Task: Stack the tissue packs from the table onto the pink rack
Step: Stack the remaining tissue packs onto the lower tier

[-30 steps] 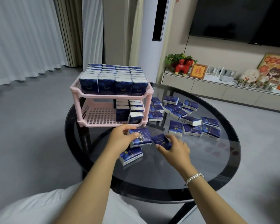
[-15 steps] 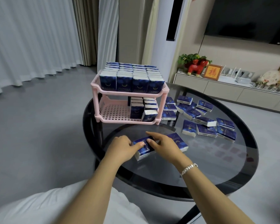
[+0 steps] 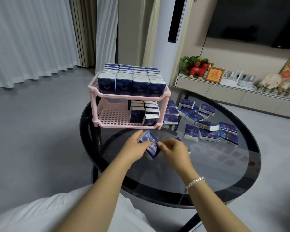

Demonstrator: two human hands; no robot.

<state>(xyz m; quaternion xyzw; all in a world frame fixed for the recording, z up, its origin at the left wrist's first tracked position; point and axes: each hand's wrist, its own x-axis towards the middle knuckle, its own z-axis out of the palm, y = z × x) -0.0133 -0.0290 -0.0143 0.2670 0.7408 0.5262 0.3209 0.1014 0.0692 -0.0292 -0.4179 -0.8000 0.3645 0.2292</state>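
Both hands grasp a small stack of tissue packs (image 3: 150,146) at frame centre: left hand (image 3: 134,146) at its upper-left end, right hand (image 3: 173,149) lower right. The pink rack (image 3: 107,92) stands directly above; its lower tier's left half is free.

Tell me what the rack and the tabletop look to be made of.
Pink rack: likely moulded plastic, matte, with an even colour and a grid-perforated shelf floor. Tabletop: apparently dark tinted glass, glossy; its legs show through and the tissue packs reflect faintly. Its black rim's material is unclear.
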